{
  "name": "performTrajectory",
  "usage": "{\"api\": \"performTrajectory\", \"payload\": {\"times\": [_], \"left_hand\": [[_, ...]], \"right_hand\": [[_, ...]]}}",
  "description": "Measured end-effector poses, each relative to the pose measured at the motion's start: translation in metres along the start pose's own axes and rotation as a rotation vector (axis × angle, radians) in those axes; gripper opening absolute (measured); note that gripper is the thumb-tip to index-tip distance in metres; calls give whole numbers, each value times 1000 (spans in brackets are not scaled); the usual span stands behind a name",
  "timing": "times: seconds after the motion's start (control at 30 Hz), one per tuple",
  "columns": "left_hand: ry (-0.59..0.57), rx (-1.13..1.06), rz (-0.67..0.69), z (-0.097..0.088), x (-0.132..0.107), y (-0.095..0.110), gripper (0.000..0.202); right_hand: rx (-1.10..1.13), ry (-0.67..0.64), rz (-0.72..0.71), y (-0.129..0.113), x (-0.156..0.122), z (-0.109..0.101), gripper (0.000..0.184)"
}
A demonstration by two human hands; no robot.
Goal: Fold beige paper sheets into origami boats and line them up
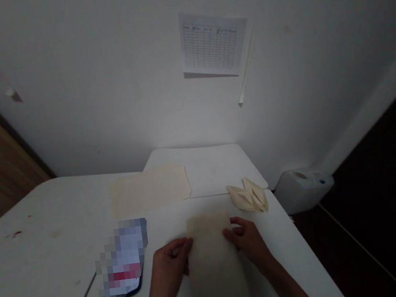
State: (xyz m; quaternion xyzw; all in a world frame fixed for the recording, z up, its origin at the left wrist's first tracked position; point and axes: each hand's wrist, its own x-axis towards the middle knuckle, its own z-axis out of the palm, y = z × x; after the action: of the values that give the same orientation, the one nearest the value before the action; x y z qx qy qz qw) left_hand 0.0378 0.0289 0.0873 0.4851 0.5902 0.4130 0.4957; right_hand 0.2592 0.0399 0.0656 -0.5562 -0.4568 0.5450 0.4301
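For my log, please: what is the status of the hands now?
Left hand and right hand hold cream paper sheet by its edges. Folded paper lies beyond right hand.

A printed grid chart (211, 43) hangs on the white wall (103, 83), with dark flooring (368, 243) at right.

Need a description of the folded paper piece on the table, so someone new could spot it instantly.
On the white table, find the person's right hand holding a cream sheet. Just beyond that hand, near the table's right edge, lies the folded paper piece. It is angular and creased into points, unlike the flat cream sheet farther back.
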Motion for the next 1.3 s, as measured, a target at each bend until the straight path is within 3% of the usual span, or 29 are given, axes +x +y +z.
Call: {"api": "performTrajectory", "payload": {"times": [0.1,0.27,0.37,0.43,0.57,0.63,0.7,0.77,0.87,1.0,1.3], "left_hand": [[-8,60,220,-7,3,-9,42],[11,412,863,-18,6,-14,36],[-17,417,1014,-18,8,-4,24],[-21,369,893,-16,7,5,19],[-24,257,402,-11,4,18,20],[-9,171,207,-9,5,20,27],[19,102,87,-7,6,20,36],[33,63,33,-5,6,20,41],[14,33,1,-2,3,21,46],[-24,40,-22,1,-3,22,48],[-68,55,-18,-1,-1,20,45]], "right_hand": [[26,40,14,2,1,-3,71],[108,65,99,2,-1,-7,76],[108,11,134,2,0,-10,73],[69,24,95,4,4,-12,65],[100,141,-82,6,8,-16,70],[170,89,-118,4,6,-15,75],[162,-1,-141,1,1,-12,69],[86,-31,-165,-3,-4,-8,58],[25,29,-155,-5,-8,-4,49],[27,91,-132,-7,-10,-2,47],[35,93,-80,-6,-11,-2,46]]}}
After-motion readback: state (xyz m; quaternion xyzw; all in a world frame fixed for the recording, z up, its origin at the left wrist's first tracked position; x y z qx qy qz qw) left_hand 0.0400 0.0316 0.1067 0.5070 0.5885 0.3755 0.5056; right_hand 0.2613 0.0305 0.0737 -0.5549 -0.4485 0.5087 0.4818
